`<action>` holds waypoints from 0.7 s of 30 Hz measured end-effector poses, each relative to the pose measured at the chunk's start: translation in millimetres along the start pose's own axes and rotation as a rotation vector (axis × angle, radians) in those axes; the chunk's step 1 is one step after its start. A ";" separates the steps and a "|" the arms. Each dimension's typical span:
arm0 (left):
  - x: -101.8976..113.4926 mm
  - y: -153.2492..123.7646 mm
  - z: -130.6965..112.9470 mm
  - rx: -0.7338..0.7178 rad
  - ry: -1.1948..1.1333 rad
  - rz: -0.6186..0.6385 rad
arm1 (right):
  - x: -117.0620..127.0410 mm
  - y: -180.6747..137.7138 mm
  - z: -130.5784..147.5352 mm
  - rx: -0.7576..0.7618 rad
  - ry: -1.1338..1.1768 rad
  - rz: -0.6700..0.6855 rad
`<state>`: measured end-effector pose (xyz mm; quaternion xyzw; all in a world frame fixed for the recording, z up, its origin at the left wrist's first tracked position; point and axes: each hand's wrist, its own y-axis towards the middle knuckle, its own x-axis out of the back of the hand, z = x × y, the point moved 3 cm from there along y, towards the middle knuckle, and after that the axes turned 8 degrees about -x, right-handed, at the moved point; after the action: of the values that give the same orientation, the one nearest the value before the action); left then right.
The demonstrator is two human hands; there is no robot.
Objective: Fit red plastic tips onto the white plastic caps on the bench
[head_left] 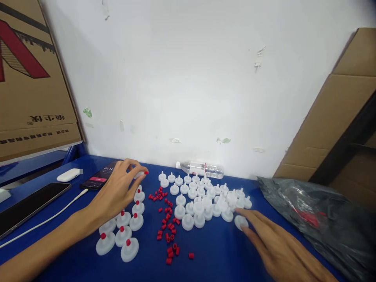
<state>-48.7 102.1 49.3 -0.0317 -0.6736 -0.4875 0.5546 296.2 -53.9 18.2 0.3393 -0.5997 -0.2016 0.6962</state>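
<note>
My left hand (120, 184) pinches a white nozzle cap (140, 175) with a small red tip, held on its side above the blue table. Below it stand rows of white nozzle caps (129, 250), most with red tips showing; my hand hides part of the back ones. At the right, my right hand (270, 239) has its thumb and fingers closed round the edges of a plain white nozzle cap (241, 222), tilted near the table. Beside it spreads a crowd of white nozzle caps (199, 220) without red tips. Loose red tips (167, 217) lie scattered between the two groups.
A clear bottle (202, 169) lies along the wall. Two phones (29, 205) (100, 176), a white cable (58, 211) and a white earbud case (68, 174) occupy the left. A grey plastic bag (320, 219) covers the right side; cardboard (331, 117) leans behind it.
</note>
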 end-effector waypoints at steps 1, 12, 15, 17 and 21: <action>-1.5 -0.1 4.4 0.024 0.017 0.024 | -0.1 1.5 0.8 0.003 0.010 -0.003; -20.7 -8.8 61.9 0.312 0.098 0.333 | -17.4 -16.7 -5.8 -0.336 0.021 0.585; -25.1 -14.1 61.7 0.343 0.055 0.400 | -24.8 -21.1 -3.8 -0.342 -0.006 0.568; -25.5 -15.2 58.4 0.341 0.029 0.418 | -25.9 -20.1 -1.3 -0.285 -0.011 0.498; -13.1 -6.5 46.0 0.295 0.031 0.292 | -13.0 -6.6 5.3 -0.215 -0.057 0.346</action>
<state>-80.5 137.1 39.2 -0.0399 -0.7173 -0.2986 0.6283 289.3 -50.7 4.7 0.1490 -0.6433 -0.1513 0.7355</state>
